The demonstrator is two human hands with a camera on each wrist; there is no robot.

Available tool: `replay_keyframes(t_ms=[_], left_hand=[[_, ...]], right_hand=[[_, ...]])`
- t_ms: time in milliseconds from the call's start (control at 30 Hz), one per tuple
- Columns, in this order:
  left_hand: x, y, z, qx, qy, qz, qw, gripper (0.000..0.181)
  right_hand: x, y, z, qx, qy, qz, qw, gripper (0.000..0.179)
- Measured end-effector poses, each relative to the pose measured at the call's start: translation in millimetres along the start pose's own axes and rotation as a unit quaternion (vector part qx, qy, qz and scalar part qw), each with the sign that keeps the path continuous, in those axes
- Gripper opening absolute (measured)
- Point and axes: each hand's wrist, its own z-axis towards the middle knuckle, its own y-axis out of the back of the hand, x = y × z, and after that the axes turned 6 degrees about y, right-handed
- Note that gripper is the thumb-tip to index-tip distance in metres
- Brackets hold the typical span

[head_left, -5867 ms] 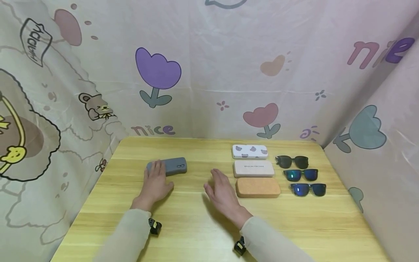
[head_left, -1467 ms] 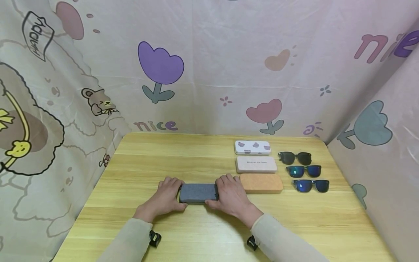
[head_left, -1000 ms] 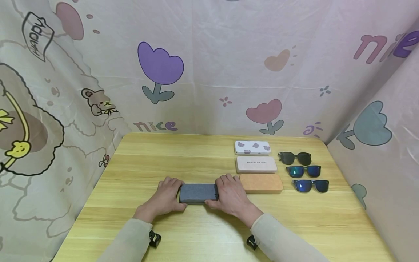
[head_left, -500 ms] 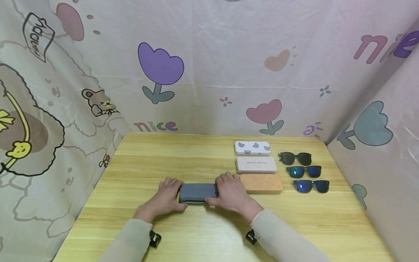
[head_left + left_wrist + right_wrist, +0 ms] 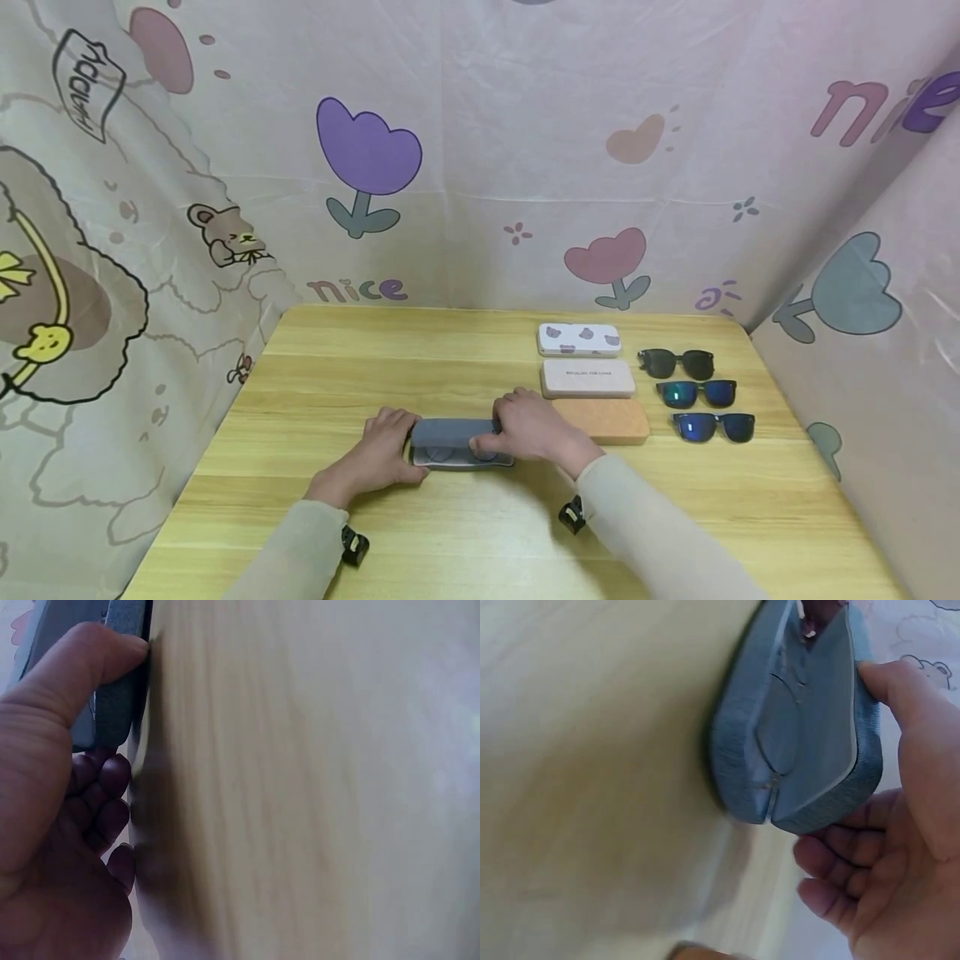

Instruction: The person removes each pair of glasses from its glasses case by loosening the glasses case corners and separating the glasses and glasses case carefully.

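A grey-blue glasses case [image 5: 444, 431] rests on the table in front of me, its lid partly raised. Inside it, the right wrist view shows a pair of thin-rimmed glasses [image 5: 778, 727] against a grey lining. My left hand [image 5: 382, 450] grips the left end of the case; in the left wrist view its thumb presses the front side, low by the tabletop. At the other end my right hand [image 5: 531, 427] holds the lid, thumb on the lid's front edge and the other fingers behind it.
An orange case [image 5: 600, 419] lies just right of my right hand. Behind it are a pale case with lettering [image 5: 587, 379] and a white bear-print case [image 5: 579, 340]. Dark sunglasses [image 5: 677, 363], green-blue sunglasses [image 5: 696, 393] and blue sunglasses [image 5: 714, 427] line the right side.
The grey-blue case has come from the back left to the centre front. Over the last second my right hand has lifted its lid, while my left hand stays put.
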Motion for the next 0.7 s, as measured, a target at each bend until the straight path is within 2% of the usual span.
replay_keyframes(t_ms=[133, 333, 500, 700], left_hand=[[-0.6, -3.1, -1.0, 0.009, 0.007, -0.003, 0.9999, 0.076], [-2.8, -5.0, -1.6, 0.01, 0.023, -0.008, 0.9997, 0.081], [-3.9, -5.2, -0.9, 0.002, 0.028, -0.01, 0.9996, 0.08], [-4.6, -3.8, -0.7, -0.003, 0.032, -0.018, 0.9993, 0.078]], right_hand=[[-4.0, 3.3, 2.6, -0.004, -0.013, 0.041, 0.999, 0.056], [-4.7, 1.9, 0.5, -0.062, -0.021, 0.014, 0.9978, 0.058], [-1.8, -0.8, 0.0, -0.119, -0.017, 0.008, 0.9927, 0.046], [0.7, -3.7, 0.0, -0.144, -0.037, 0.014, 0.9888, 0.044]])
